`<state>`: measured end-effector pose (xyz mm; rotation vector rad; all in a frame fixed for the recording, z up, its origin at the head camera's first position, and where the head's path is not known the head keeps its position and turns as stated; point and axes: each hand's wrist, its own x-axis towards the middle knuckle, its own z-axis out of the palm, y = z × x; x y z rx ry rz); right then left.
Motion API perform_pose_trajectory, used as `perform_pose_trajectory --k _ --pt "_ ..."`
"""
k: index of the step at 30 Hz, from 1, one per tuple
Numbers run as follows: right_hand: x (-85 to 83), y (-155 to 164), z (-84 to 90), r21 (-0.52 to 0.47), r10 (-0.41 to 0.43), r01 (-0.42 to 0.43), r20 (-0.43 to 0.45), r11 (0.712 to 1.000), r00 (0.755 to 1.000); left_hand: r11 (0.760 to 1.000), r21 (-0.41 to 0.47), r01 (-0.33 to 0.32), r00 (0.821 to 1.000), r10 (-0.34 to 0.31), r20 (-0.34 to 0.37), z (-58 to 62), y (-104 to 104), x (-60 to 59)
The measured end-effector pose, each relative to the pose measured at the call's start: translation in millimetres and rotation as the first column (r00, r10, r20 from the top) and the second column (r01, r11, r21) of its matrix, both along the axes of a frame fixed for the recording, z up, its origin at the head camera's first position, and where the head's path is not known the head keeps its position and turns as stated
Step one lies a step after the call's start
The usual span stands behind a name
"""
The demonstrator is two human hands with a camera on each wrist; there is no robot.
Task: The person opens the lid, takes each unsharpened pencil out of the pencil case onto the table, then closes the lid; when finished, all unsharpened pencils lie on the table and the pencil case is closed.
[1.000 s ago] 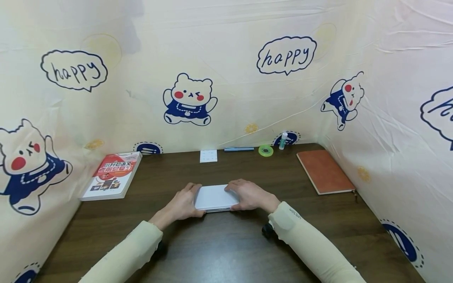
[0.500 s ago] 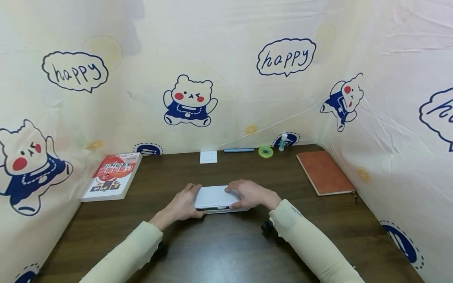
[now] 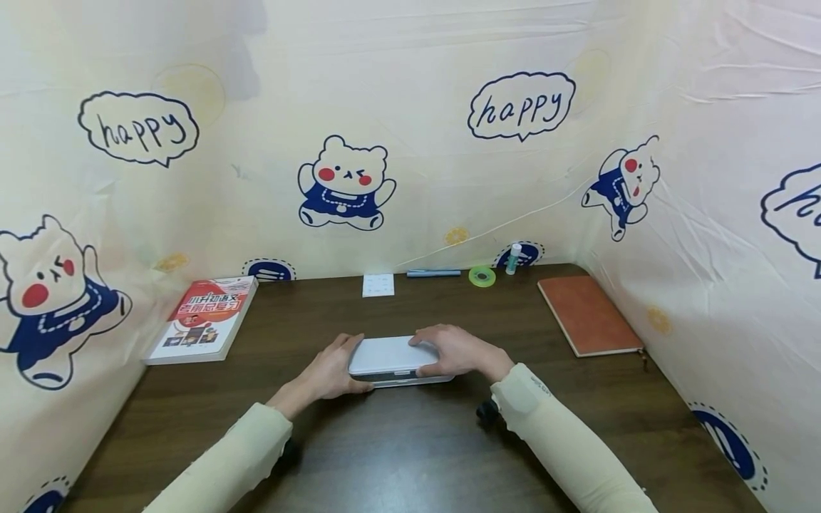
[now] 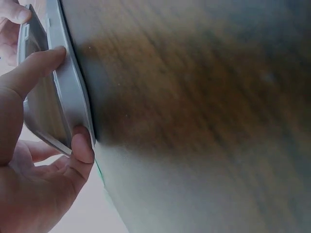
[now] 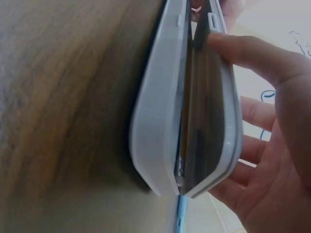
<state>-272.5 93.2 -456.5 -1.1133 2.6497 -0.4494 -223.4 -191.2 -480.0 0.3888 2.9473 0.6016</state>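
Note:
A white hinged case (image 3: 388,354), shaped like a pencil box, lies on the dark table in front of me, its lid partly raised along the near edge. My left hand (image 3: 330,368) grips the left end, with a fingertip and thumb pressed to the lower half (image 4: 73,99) in the left wrist view. On the right, my right hand (image 3: 457,352) pinches the lid (image 5: 229,131), its thumb hooked at the front edge and its fingers behind. Through the gap, thin items show inside the case, mostly hidden.
Along the back of the wooden table (image 3: 410,456) lie a white card (image 3: 378,285), a blue pen (image 3: 433,273), a green tape roll (image 3: 482,276) and an upright glue stick (image 3: 513,258). A book (image 3: 204,320) lies left, a brown notebook (image 3: 589,315) right. Printed cloth surrounds the table.
The case was closed a second ago; its lid has since lifted at the near edge, and the gap has widened. Both hands have stayed at its ends.

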Motion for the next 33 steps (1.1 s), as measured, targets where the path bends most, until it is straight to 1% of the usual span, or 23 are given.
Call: perform_pose_trajectory --k 3,6,9,13,19,22,26,29,31,33 --pt "-3.5 4 2.1 -0.045 0.002 -0.002 -0.002 0.999 1.0 0.999 0.048 -0.003 1.0 0.002 0.017 -0.8 -5 0.3" --pt "-6.7 7 4.5 -0.083 -0.004 0.003 -0.008 0.997 1.0 0.996 0.088 0.001 1.0 -0.002 0.003 -1.5 -12 0.0" --pt "-9.5 10 6.0 -0.103 -0.015 0.013 -0.015 0.995 1.0 0.992 0.13 -0.002 1.0 0.001 0.01 -1.9 -17 0.2" --pt "-14.3 13 8.5 -0.14 -0.043 0.042 0.002 0.989 0.999 0.98 0.197 -0.038 0.997 0.024 0.072 -2.9 -20 0.4" --pt "-21.8 18 11.5 -0.198 -0.116 0.124 0.051 0.972 0.992 0.967 0.238 -0.095 0.992 0.073 0.101 -4.1 -22 0.3" --pt "-24.8 22 10.8 -0.214 -0.158 0.166 0.052 0.963 0.986 0.961 0.251 -0.117 0.989 0.091 0.113 -4.0 -21 0.9" --pt "-28.8 26 10.2 -0.232 -0.209 0.213 0.043 0.949 0.977 0.958 0.252 -0.139 0.988 0.117 0.099 -2.9 -21 2.1" --pt "-31.6 29 10.7 -0.239 -0.25 0.254 0.047 0.937 0.967 0.96 0.243 -0.138 0.989 0.121 0.084 -2.0 -20 2.2" --pt "-33.1 30 11.0 -0.244 -0.272 0.277 0.053 0.929 0.961 0.964 0.24 -0.114 0.993 0.101 0.065 -1.9 -20 1.4" --pt "-34.4 31 11.1 -0.246 -0.287 0.291 0.053 0.924 0.956 0.968 0.237 -0.075 0.997 0.067 0.043 -1.8 -20 0.7"
